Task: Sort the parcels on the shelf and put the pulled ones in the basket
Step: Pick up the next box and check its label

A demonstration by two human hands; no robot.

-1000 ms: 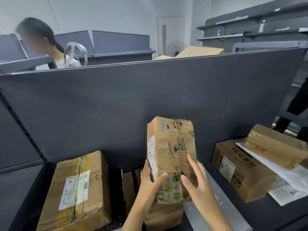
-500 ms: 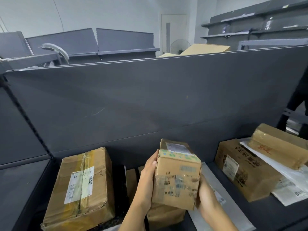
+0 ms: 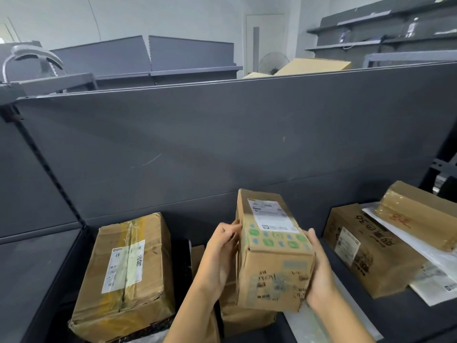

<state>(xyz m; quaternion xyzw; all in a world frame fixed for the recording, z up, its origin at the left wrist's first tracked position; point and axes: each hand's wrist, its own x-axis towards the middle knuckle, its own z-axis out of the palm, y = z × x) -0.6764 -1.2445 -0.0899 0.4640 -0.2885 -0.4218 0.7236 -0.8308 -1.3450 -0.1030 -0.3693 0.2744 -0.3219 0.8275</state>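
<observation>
I hold a small brown cardboard parcel [image 3: 272, 253] above the dark grey shelf [image 3: 44, 280], its white shipping label facing up. My left hand [image 3: 220, 251] grips its left side with the fingers curled round the edge. My right hand [image 3: 319, 268] cups its right side and bottom corner. Green and blue printed icons run across the top near the label. No basket is in view.
A large taped box [image 3: 126, 276] lies at the left. Another brown parcel [image 3: 244, 318] sits under the held one, on a grey mailer bag [image 3: 319, 325]. At the right stand a printed carton [image 3: 363, 253], a taped box [image 3: 420, 219] and white mailers [image 3: 437, 276]. The shelf back panel [image 3: 222, 134] rises behind.
The parcel has been turned from upright to lying flat, so the label now faces up. The person seen behind the shelf earlier is out of view.
</observation>
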